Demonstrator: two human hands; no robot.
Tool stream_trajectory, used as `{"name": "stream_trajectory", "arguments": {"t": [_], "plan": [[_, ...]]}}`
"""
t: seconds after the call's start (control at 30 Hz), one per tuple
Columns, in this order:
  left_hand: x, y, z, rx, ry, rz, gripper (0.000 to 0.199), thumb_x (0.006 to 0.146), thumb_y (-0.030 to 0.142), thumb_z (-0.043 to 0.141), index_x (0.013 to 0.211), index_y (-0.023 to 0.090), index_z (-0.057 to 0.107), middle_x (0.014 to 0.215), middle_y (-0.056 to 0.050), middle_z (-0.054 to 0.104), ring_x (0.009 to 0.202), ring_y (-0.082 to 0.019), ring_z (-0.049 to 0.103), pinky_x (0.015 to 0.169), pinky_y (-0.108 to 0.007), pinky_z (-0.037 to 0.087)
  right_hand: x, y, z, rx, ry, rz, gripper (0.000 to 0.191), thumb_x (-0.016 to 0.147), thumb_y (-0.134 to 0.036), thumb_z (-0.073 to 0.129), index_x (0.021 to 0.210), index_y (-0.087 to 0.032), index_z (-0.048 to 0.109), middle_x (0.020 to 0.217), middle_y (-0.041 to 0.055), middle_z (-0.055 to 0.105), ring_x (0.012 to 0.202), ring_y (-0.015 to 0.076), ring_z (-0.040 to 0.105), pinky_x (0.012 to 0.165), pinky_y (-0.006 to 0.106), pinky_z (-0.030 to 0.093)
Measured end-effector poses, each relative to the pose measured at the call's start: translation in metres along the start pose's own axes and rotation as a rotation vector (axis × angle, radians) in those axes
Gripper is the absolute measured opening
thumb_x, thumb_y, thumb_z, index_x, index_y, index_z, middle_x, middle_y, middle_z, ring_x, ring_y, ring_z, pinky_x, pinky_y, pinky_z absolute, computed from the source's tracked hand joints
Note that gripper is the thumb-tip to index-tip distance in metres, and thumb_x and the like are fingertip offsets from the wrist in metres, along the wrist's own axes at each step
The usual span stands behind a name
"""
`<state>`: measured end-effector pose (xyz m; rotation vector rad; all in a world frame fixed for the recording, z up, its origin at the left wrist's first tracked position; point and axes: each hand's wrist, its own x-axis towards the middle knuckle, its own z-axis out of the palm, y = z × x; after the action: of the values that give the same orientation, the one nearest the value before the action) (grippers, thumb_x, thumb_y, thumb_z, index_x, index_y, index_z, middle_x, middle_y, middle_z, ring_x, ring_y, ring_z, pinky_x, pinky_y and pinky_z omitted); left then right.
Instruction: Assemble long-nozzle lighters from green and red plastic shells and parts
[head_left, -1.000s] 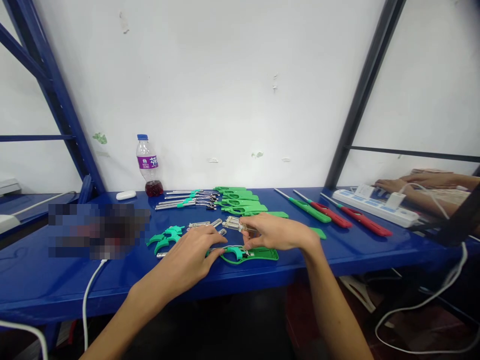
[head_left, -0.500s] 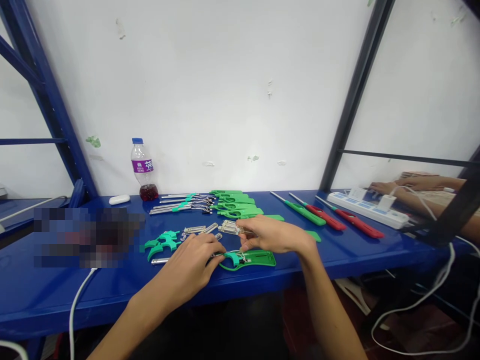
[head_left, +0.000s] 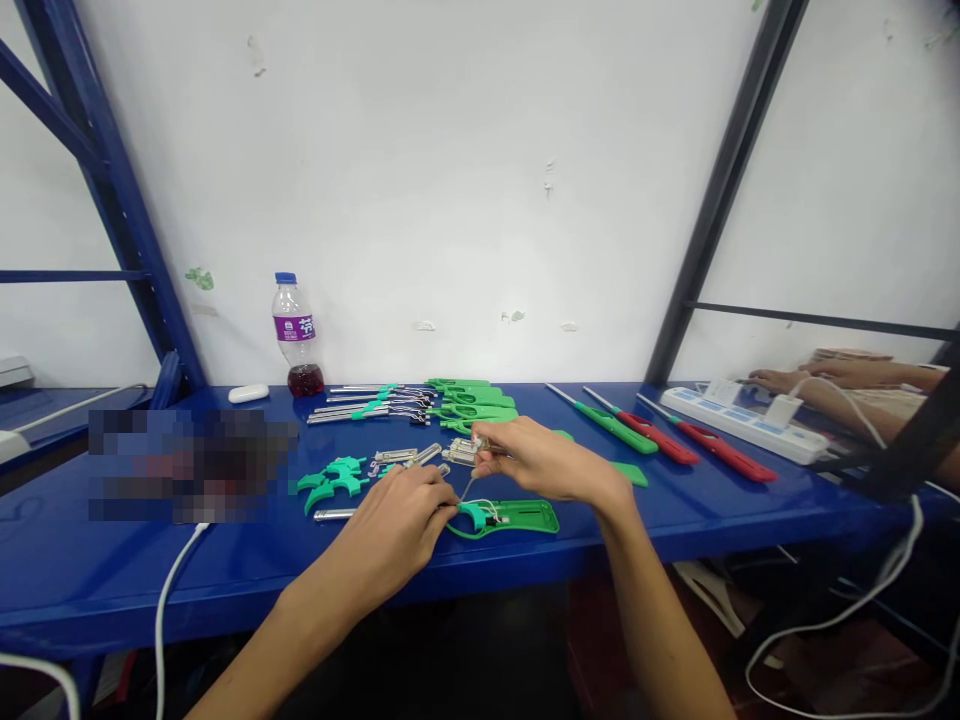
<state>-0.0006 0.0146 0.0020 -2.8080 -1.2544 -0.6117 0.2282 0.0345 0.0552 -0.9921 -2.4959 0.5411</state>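
Note:
My left hand [head_left: 401, 510] is closed, its fingertips pressed on the near end of a green lighter half-shell [head_left: 532, 516]. A metal lighter tube [head_left: 334, 515] sticks out beneath that hand on the left. In the shell sit a teal trigger [head_left: 475, 515] and thin white wires. Above the shell my right hand [head_left: 540, 460] pinches a small pale lighter part [head_left: 478, 441], mostly hidden by the fingers. A thin pale strand [head_left: 468, 490] runs from it toward my left fingertips. Clear fuel tanks [head_left: 461, 452] lie just behind, and loose teal triggers [head_left: 337, 480] lie to the left.
Several green shells [head_left: 476, 412] and metal tubes with wires [head_left: 367, 410] lie at the back. Green [head_left: 622, 432] and red lighters [head_left: 705, 445] lie right, near a power strip [head_left: 742, 425]. A bottle [head_left: 296, 340] stands at the back left. Another person's arms [head_left: 862, 380] rest far right.
My right hand has risen slightly from the shell with the pale part, and the strand below it now shows. My left hand stays on the shell. The view has shifted slightly.

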Motion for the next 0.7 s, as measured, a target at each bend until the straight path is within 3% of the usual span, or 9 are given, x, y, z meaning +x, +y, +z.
{"name": "stream_trajectory", "arguments": {"t": [0.1, 0.27, 0.5, 0.6, 0.7], "plan": [[-0.001, -0.001, 0.002, 0.008, 0.013, -0.002, 0.024, 0.104, 0.023, 0.053, 0.107, 0.022, 0.077, 0.101, -0.007, 0.076, 0.093, -0.027, 0.071, 0.085, -0.039, 0.05, 0.001, -0.002, 0.0, 0.004, 0.016, -0.001, 0.027, 0.101, -0.013, 0.047, 0.08, -0.025, 0.035, 0.077, -0.0021, 0.061, 0.097, 0.0215, 0.074, 0.065, 0.025, 0.043], [-0.001, 0.003, 0.014, 0.044, 0.118, 0.008, 0.03, 0.106, 0.028, 0.053, 0.133, 0.023, 0.065, 0.112, -0.008, 0.076, 0.104, -0.03, 0.07, 0.094, -0.046, 0.051, 0.003, -0.003, 0.001, -0.076, 0.038, 0.007, 0.027, 0.1, -0.013, 0.05, 0.079, -0.024, 0.037, 0.076, -0.0021, 0.059, 0.083, 0.0197, 0.068, 0.064, 0.027, 0.038], [0.004, 0.009, 0.023, -0.061, 0.225, -0.044, 0.029, 0.103, 0.015, 0.047, 0.122, 0.023, 0.068, 0.108, -0.007, 0.076, 0.101, -0.027, 0.071, 0.089, -0.042, 0.055, -0.001, -0.003, -0.003, -0.168, 0.036, 0.009, 0.024, 0.103, -0.022, 0.051, 0.081, -0.023, 0.043, 0.079, -0.0015, 0.056, 0.076, 0.0169, 0.054, 0.066, 0.029, 0.035], [0.005, 0.009, 0.022, -0.093, 0.252, -0.044, 0.028, 0.103, 0.014, 0.046, 0.119, 0.023, 0.068, 0.111, -0.006, 0.076, 0.102, -0.025, 0.071, 0.09, -0.04, 0.055, -0.007, 0.002, -0.007, -0.2, 0.047, 0.041, 0.026, 0.105, -0.034, 0.052, 0.083, -0.023, 0.044, 0.083, -0.0004, 0.057, 0.073, 0.0166, 0.049, 0.067, 0.03, 0.035], [0.005, 0.01, 0.021, -0.119, 0.268, -0.04, 0.023, 0.105, 0.018, 0.047, 0.111, 0.022, 0.068, 0.107, -0.006, 0.076, 0.099, -0.023, 0.071, 0.088, -0.039, 0.055, -0.013, 0.008, -0.01, -0.153, -0.052, 0.162, 0.033, 0.103, -0.051, 0.054, 0.087, -0.023, 0.046, 0.079, -0.0015, 0.057, 0.067, 0.0161, 0.048, 0.062, 0.03, 0.035]]}}
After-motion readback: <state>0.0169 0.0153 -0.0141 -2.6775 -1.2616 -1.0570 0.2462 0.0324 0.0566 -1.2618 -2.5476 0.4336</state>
